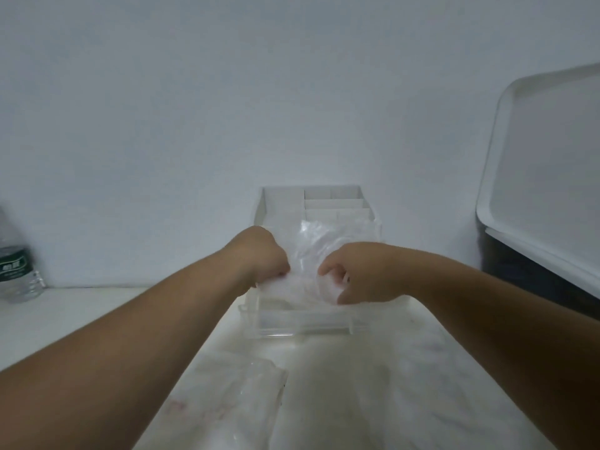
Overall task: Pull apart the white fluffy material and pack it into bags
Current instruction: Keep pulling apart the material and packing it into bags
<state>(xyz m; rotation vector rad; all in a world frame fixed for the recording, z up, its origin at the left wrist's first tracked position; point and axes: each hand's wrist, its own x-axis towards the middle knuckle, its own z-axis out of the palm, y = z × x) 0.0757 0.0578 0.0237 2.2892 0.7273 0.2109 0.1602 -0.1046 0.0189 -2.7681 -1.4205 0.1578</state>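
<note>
Both hands meet above the clear organizer (292,328) at the back of the worktop (373,384). The left hand (264,254) and right hand (360,276) each keep a curled grip, pinching a clear bag (319,245), with white fluffy material (292,289) bunched between them. Flat bags (237,401) lie nearer, and a water bottle (16,271) stands far left.

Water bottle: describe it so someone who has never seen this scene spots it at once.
Follow the back edge of the pale table, where it meets the wall, to the far left of the picture. A clear plastic water bottle stands there, partly cut off by the frame. Its dark green label sets it apart from the pale box and tray further right.
</note>
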